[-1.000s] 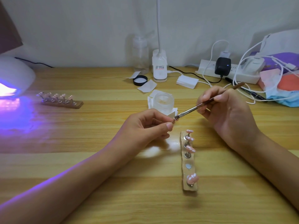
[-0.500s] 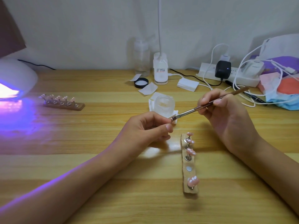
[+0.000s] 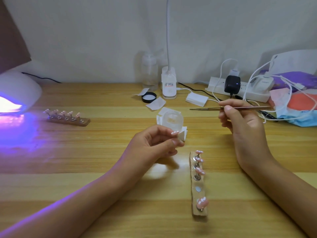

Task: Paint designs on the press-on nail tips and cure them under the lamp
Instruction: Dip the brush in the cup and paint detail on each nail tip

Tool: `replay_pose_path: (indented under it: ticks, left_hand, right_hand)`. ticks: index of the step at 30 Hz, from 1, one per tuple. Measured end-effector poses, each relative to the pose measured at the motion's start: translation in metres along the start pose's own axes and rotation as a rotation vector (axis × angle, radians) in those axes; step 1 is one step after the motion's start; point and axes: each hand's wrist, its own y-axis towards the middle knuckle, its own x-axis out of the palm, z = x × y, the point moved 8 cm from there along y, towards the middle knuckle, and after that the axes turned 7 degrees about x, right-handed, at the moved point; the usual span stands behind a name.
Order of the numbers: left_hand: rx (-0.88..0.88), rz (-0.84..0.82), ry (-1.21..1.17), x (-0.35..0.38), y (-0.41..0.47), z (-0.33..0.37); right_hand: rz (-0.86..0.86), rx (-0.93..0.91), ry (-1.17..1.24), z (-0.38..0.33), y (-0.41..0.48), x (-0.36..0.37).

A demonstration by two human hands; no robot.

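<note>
Pink tip (image 3: 175,133), pinched in the left hand (image 3: 154,146), could smudge in that grip; the right hand (image 3: 243,124), clamped on the brush (image 3: 205,109), might drip gel.

Nothing could be read for certain. The label on the white desk lamp base (image 3: 169,85) bore small red and dark print, too blurred to make out. A faint grey word on the white charger (image 3: 263,82) was equally illegible.

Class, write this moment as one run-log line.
left hand pinches nail tip | right hand holds brush clear of it | lamp lit
</note>
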Motion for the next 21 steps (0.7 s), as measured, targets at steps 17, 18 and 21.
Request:
replay_pose_path:
  ticks: [17, 18, 21]
  left_hand:
    - [0.036, -0.482, 0.328, 0.037, -0.019, -0.003]
    - [0.035, -0.484, 0.333, 0.037, -0.019, -0.004]
    - [0.06, -0.499, 0.384, 0.039, -0.02, -0.006]
  right_hand:
    - [-0.268, -0.346, -0.587, -0.01, -0.01, 0.031]
    - [-0.282, -0.365, -0.6, -0.011, -0.012, 0.032]
    - [-0.315, -0.393, -0.672, -0.009, -0.015, 0.037]
